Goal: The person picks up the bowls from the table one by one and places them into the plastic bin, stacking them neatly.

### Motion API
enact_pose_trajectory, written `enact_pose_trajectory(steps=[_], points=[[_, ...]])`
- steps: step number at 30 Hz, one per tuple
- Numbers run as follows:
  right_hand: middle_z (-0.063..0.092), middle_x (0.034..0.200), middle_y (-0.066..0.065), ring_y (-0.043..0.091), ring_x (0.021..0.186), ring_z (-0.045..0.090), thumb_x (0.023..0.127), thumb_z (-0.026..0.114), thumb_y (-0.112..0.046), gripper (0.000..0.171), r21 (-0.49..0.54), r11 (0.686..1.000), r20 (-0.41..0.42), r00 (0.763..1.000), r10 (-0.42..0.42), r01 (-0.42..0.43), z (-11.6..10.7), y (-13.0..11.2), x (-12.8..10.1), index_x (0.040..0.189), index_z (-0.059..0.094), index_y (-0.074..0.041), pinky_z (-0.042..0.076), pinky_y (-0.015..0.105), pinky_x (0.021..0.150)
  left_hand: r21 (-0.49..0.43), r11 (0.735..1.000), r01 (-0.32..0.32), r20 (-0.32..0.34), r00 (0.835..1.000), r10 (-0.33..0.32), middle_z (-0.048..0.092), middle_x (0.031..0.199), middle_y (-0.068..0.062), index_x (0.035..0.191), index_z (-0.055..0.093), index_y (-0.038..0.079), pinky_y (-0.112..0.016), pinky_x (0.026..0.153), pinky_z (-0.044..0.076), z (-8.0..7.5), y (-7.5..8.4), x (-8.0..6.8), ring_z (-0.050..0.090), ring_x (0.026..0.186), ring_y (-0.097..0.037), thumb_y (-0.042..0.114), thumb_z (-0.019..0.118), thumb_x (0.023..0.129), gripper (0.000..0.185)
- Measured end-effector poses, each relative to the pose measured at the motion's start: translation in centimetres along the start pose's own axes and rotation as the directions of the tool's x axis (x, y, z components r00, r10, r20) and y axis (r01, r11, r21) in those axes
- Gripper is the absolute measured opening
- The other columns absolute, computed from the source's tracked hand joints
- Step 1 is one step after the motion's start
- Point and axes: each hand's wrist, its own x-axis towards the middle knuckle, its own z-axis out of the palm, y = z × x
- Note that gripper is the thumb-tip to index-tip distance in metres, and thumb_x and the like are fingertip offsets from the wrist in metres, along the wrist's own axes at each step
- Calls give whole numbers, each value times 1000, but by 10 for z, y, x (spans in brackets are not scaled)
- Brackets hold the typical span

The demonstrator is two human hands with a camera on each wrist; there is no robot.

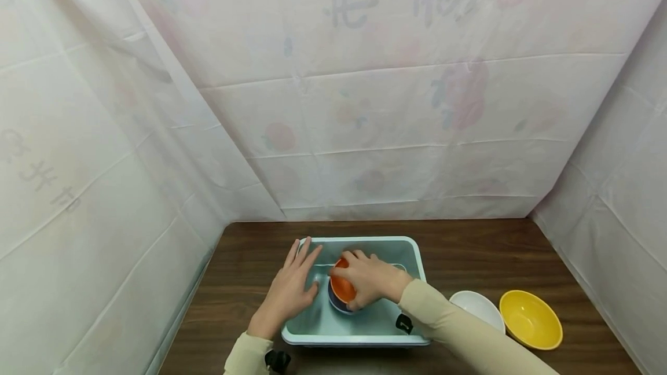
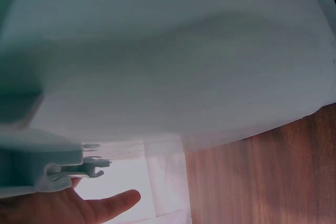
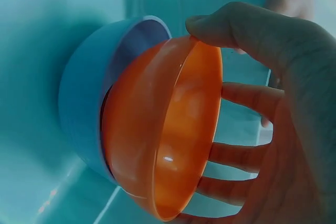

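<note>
The right hand (image 1: 371, 285) reaches into the pale green tub (image 1: 411, 250) on the brown desk (image 1: 490, 253) and grips an orange bowl (image 1: 342, 287) by its rim. In the right wrist view the thumb (image 3: 231, 27) hooks over the top edge while the other fingers (image 3: 239, 153) spread across the open mouth, so the bowl (image 3: 168, 129) is clamped from both sides and cannot slip. It sits tilted, nested partway inside a blue bowl (image 3: 86, 103) that rests on the tub floor; the tilt fits a bowl levered by one edge rather than pulled straight.

The left hand (image 1: 289, 294) lies over the left wall of the tub with its fingers (image 1: 302, 252) straight and a little apart, palm down. It seems to be steadying the tub so that it stays put while the other hand works inside. The left wrist view shows only the tub's outer wall (image 2: 168, 66) close up, the desk beneath, and a thumb (image 2: 113, 203) stretched out below the rim.

To the right of the tub, apart from it, a white bowl (image 1: 476, 308) and a yellow bowl (image 1: 530, 318) stand open side up on the desk, just beside each other. White sheeting (image 1: 365, 103) hangs around three sides of the desk
</note>
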Motion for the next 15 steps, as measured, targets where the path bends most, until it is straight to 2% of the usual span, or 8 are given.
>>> enact_pose_trajectory(steps=[7,15], points=[[45,152,8,29,128,51,81,80,-54,76,-15,1000,26,1000,-6,6,6,-2,5,150,51,-40,57,53,89,-13,1000,2,0,1000,-2,20,173,-6,160,40,21,-65,95,53,1,0,-1,13,160,-34,21,75,91,77],[46,150,6,28,125,52,82,80,-53,74,-17,1000,32,999,-7,7,11,-5,9,149,51,-40,57,51,88,-10,1000,-9,-8,1000,8,21,172,-8,160,40,20,-60,107,49,2,-1,0,13,160,-35,20,76,91,77]])
